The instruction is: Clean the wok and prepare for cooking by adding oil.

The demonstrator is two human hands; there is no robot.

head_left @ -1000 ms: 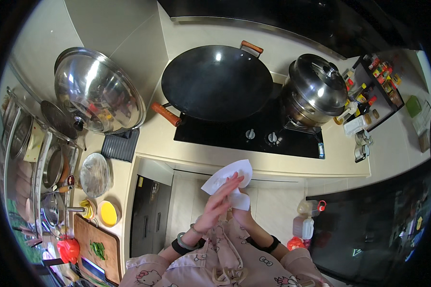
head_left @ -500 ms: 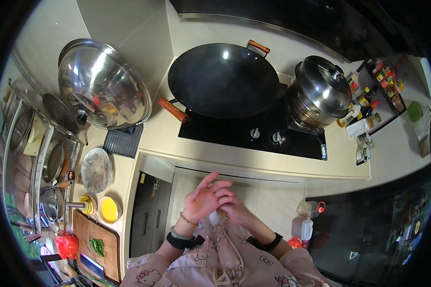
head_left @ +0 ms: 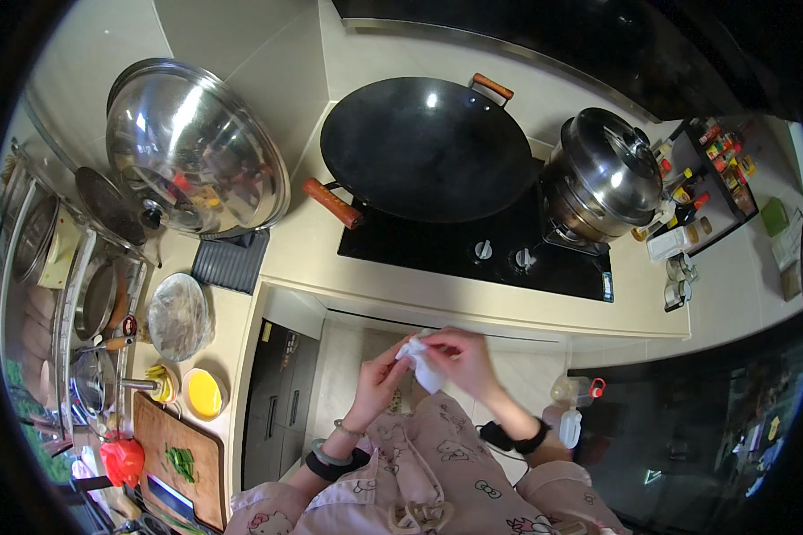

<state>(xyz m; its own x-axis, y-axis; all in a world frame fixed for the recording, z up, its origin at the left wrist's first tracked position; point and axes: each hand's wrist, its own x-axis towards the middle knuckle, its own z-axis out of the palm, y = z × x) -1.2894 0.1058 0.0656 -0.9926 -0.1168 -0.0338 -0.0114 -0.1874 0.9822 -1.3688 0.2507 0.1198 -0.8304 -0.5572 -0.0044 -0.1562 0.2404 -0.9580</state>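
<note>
In front of my body, below the counter's front edge, both hands meet around a crumpled white tissue (head_left: 429, 375). My left hand (head_left: 378, 383) pinches its upper left side. My right hand (head_left: 466, 360) grips it from the right, fingers bent over the top. The lower part of the tissue hangs loose between them. Beyond the hands, a large black wok (head_left: 426, 149) with wooden handles sits on the black gas hob (head_left: 401, 253), and a lidded steel pot (head_left: 600, 178) stands on its right side.
On the left counter are a big steel lid (head_left: 196, 147), a wrapped plate (head_left: 178, 316), a bowl of yellow liquid (head_left: 205, 393) and a cutting board (head_left: 207, 464) with chopped greens (head_left: 180, 461). A dish rack (head_left: 78, 294) lines the left. Bottles (head_left: 569, 423) stand on the floor at right.
Earlier my left palm was raised with fingers spread, and little of the white tissue showed. Now both hands are closed on it, the right one slightly higher and farther right.
</note>
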